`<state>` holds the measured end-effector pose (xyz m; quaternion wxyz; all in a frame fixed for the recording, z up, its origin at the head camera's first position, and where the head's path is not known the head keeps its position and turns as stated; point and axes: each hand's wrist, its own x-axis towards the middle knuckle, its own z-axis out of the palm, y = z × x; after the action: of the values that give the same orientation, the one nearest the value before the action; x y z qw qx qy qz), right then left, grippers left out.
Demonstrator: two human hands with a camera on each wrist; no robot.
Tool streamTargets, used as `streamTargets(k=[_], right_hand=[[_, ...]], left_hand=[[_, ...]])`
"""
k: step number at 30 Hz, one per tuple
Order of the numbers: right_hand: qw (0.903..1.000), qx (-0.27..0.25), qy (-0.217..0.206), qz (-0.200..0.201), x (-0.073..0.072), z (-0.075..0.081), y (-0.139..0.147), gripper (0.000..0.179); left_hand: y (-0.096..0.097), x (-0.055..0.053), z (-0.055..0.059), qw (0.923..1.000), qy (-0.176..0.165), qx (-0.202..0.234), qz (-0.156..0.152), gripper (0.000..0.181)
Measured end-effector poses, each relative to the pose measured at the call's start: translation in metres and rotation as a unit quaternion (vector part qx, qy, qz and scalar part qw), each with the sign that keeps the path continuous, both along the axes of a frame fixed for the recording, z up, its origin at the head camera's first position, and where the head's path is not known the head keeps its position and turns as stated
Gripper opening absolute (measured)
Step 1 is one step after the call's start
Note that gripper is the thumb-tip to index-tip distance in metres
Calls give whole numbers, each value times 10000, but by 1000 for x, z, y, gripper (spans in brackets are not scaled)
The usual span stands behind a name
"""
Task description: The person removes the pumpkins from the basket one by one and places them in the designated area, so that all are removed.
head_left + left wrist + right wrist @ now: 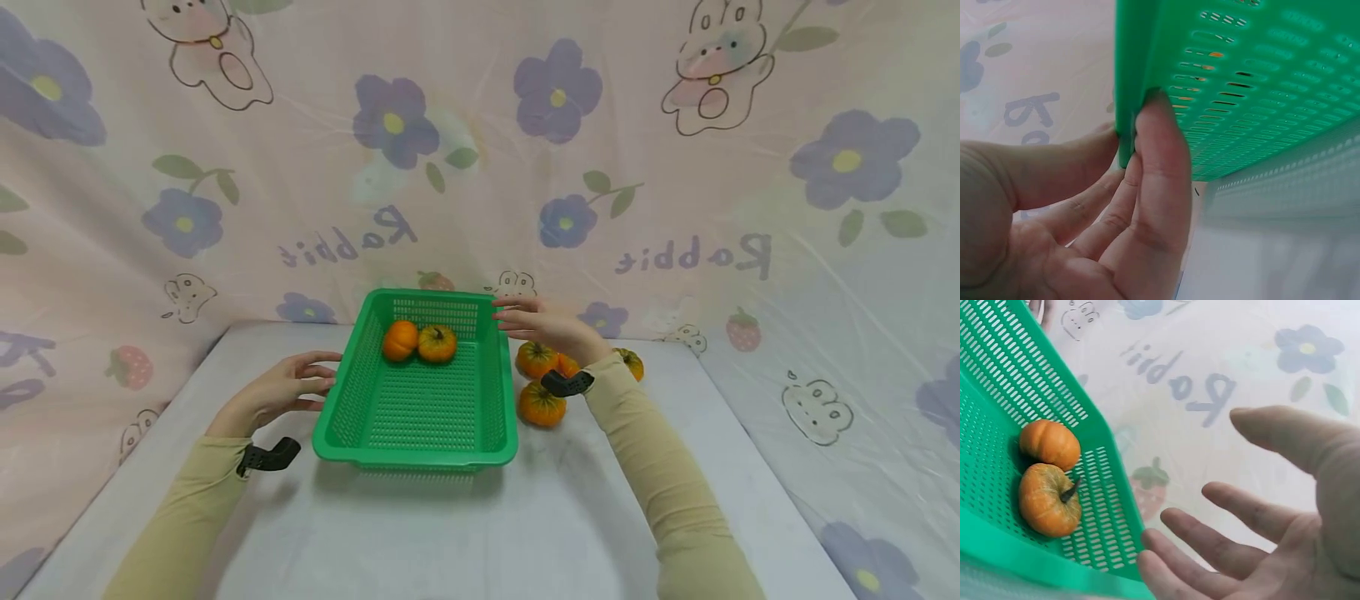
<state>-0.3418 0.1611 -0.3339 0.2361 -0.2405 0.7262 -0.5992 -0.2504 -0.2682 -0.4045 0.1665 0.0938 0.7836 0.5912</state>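
Observation:
A green plastic basket (420, 457) with slotted walls is in the middle of the head view. Two small orange pumpkins lie side by side at its back: a plain orange one (401, 341) and a striped one (437, 343). At the basket's left side, my left hand (281, 387) pinches the rim; the left wrist view shows the thumb on one face and fingers (1163, 144) on the other. My right hand (551, 325) is by the back right corner, fingers spread. In the right wrist view its fingertips (1150, 540) come close to the rim, with nothing in the palm.
Several more pumpkins sit right of the basket on the white table (480, 542), one nearer the front (542, 405), another (630, 362) partly behind the right wrist. A patterned cloth (480, 192) hangs behind the table.

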Motion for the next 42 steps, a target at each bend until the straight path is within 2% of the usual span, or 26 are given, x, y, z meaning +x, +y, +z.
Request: streamTargets(k=[5,11,20,26,36,42], right_hand=[[9987,326,381,25,-6,-8,-18,49],[9881,1023,1146,-69,-14,-21,-40,51],[9881,892,1197,383,-22,-35,-63,61],[9842,1019,1371,472,-29,-43,-73,68],[9669,1547,1947,573,-34,-49,-87,78],[9566,1873,2151,593,-38,-54,-94,81]], left_hand=[[0,-1,-2,10000,-12,49,11,61],[-1,-2,-4,10000,0,41,26,62],[1,-2,-4,10000,-37,68,27,61],[0,-2,-6,9999,-49,81,41,60],[0,-3,-3,9999,-28,69,75,60],[0,-4,-3,10000,-7,55,75,60]])
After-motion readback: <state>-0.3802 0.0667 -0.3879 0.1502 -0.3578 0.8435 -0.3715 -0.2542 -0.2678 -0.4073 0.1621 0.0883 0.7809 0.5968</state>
